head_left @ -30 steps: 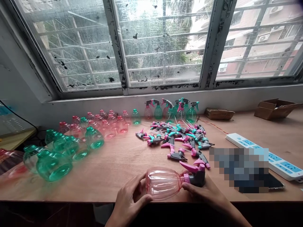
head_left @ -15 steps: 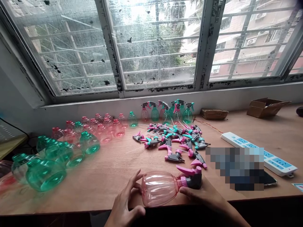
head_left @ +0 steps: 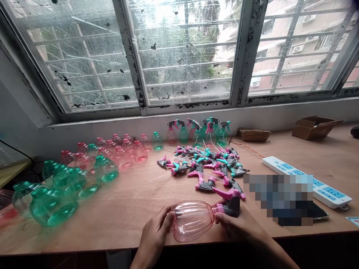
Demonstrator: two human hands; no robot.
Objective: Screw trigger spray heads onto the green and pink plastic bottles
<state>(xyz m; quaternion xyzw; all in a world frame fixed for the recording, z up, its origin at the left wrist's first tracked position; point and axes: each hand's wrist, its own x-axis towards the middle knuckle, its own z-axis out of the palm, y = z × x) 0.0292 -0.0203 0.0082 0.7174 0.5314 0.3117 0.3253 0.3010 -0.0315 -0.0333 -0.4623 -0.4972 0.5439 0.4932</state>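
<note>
A clear pink spray bottle (head_left: 192,221) lies on its side in the air at the table's front edge, its base to the left. My left hand (head_left: 158,228) grips the base, thumb on the near side. At the neck, my right hand (head_left: 235,224) is closed around the pink collar (head_left: 218,209) of the grey-and-pink trigger head (head_left: 231,201), which sits on the bottle's mouth. Beyond the bottle lies a heap of loose trigger heads (head_left: 207,185) in grey, pink and teal.
Open green bottles (head_left: 53,207) and pink bottles (head_left: 123,158) stand at the left. Several bottles with spray heads (head_left: 183,134) line the wall under the window. A white power strip (head_left: 305,181), a pixelated phone (head_left: 319,213) and cardboard boxes (head_left: 314,127) are on the right.
My left hand has closed from spread fingers onto the bottle's base. The bottle has shifted slightly right and up, and its trigger head has turned a little.
</note>
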